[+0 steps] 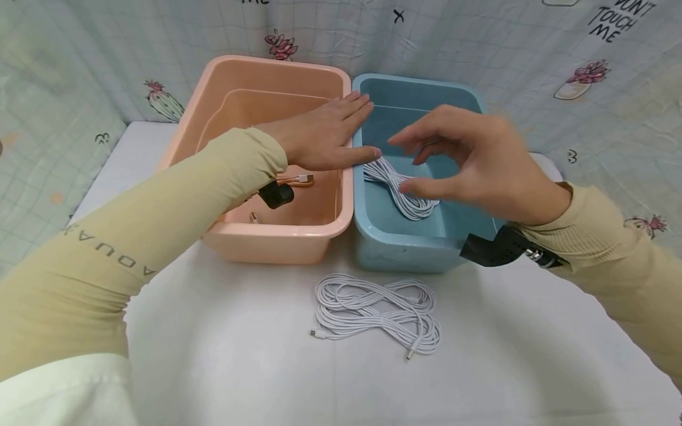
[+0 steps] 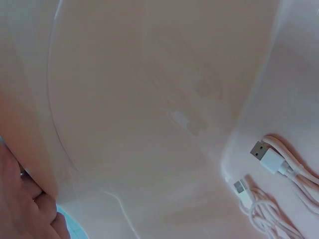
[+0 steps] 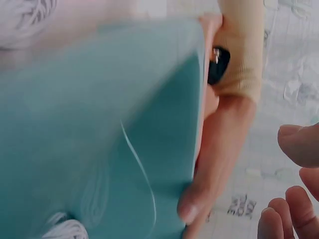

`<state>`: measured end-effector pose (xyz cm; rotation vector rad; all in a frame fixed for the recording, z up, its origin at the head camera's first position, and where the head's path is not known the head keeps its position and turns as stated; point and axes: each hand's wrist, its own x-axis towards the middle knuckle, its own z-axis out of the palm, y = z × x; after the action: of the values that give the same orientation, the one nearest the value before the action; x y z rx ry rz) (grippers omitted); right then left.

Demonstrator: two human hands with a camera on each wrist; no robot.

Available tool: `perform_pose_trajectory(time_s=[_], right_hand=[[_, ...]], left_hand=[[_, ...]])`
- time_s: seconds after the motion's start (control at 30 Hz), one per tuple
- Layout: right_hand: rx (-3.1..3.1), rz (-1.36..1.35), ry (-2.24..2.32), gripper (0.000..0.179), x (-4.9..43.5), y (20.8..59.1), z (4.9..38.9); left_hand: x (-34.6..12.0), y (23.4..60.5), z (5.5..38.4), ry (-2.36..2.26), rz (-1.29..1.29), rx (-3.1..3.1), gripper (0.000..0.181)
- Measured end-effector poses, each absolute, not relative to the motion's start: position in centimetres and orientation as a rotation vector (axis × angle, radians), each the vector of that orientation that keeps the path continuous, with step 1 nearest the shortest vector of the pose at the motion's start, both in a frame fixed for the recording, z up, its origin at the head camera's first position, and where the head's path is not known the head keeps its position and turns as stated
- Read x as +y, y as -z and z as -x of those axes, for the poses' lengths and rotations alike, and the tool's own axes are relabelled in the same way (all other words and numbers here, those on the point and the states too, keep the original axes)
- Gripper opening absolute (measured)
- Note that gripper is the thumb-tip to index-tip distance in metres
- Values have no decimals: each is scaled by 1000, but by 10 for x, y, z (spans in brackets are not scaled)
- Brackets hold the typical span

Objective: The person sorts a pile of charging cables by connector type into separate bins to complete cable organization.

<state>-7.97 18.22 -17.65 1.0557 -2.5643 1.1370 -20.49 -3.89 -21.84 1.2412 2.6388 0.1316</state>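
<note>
My left hand [image 1: 330, 133] lies flat with straight fingers across the adjoining rims of a peach bin [image 1: 341, 222] and a blue bin [image 1: 394, 236]. Over the blue bin hovers my right hand [image 1: 474, 163], its fingers loosely bent and a gap between them and the thumb, holding nothing. Below it, a coiled white cable [image 1: 410, 201] lies inside the blue bin, partly hidden by the thumb. In the left wrist view, cables with USB plugs [image 2: 271, 162] rest on the peach bin's floor. The right wrist view shows the right fingertips [image 3: 296, 204] apart from the bin wall.
On the white tabletop [image 1: 240, 355], in front of the bins, lies another bundled white cable [image 1: 373, 322] with both plug ends showing. A patterned curtain [image 1: 426, 35] hangs close behind the bins, which stand side by side.
</note>
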Motion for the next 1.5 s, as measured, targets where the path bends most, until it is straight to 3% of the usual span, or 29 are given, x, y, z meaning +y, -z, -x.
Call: perform_pose_trajectory(time_s=[1.17,1.5], right_hand=[[-2631,-1549,-1285,44,143,225,2],[-2792,-1630,-1254,39,139,255,-3]], left_hand=[[-39,219,206,-129,-1234,2642,91],[-39,219,206,-137,-1230,2639,91]])
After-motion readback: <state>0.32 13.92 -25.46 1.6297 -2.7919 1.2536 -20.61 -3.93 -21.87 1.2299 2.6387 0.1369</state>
